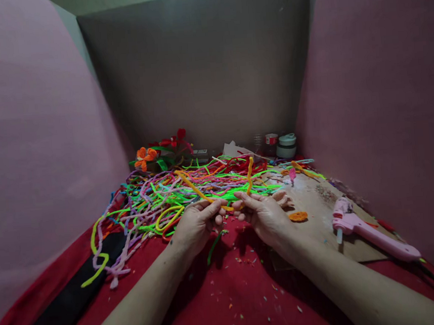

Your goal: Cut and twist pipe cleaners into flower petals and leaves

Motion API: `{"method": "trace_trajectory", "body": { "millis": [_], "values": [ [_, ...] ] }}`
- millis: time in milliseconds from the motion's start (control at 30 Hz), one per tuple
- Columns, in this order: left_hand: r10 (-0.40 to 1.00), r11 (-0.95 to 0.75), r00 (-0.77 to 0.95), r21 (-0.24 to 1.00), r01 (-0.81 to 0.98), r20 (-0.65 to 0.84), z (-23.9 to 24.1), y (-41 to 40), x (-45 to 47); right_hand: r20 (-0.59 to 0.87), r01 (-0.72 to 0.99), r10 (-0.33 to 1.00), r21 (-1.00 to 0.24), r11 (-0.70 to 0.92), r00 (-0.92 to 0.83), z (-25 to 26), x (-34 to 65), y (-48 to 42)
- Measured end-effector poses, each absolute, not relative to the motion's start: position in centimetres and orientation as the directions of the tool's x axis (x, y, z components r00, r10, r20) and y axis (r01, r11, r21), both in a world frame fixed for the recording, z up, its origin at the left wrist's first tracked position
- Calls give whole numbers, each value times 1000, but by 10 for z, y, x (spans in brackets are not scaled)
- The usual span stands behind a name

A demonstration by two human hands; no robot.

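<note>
Red cloth-covered tabletop (pixel 226 300), boxed in by pink side panels and a grey back board. Across the far half, a wide tangled heap of multicoloured fuzzy pipe cleaners (pixel 156 199). At right, a brown cardboard sheet (pixel 320 202); at left, a flat black strip (pixel 74 296), not identifiable. On the cardboard, a pink plastic glue gun (pixel 370 233).

Left hand (pixel 197 223) and right hand (pixel 265 213) close together at centre, each grip pinched closed on the long orange fuzzy pipe cleaner (pixel 200 192). Held just above the cloth, both ends rising away in a V over the heap. Just beside the right hand, a small flat orange fuzzy disc (pixel 298 216).

Likely bending at the pinch. Best done with fingertips tight on either side of the bend and the free ends lifted clear of the heap to avoid snags.

Fold itself hidden between thumbs and fingers. Back-row lidded jars (pixel 286 145) and orange and red pipe-cleaner flowers (pixel 145 157) dim, with little detail readable.
</note>
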State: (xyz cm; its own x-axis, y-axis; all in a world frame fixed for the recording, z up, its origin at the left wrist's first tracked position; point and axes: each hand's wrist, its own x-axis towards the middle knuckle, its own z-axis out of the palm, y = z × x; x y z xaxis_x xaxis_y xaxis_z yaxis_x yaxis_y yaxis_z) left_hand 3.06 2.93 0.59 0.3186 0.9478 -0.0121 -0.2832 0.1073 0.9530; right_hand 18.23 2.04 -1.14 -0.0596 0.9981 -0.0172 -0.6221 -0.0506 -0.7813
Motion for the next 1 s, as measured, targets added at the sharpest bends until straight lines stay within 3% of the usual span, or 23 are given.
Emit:
{"method": "trace_trajectory", "body": {
  "millis": [133,200,367,567,667,833,1000],
  "values": [
    [953,58,303,987,-152,-9,7,25,33,-5,-366,996,-930,-38,-91,-10,179,12],
    [949,85,313,980,-182,-24,6,23,36,-14,-232,993,-972,-41,-119,-9,177,8],
    [936,135,352,945,-297,-23,3,23,41,7,-86,972,-996,-14,-234,-6,174,3],
    [893,160,446,967,-199,-56,2,20,40,31,104,985,-993,49,-172,-2,176,1],
    [900,150,431,976,-156,-70,4,20,39,9,-11,980,-1000,7,-197,-4,177,2],
    [977,104,213,919,-380,-22,7,25,37,-17,-500,946,-845,-187,-324,-12,180,8],
    [977,136,210,862,-489,-35,8,26,37,-56,-582,905,-748,-317,-421,-16,177,7]
  ]
}}
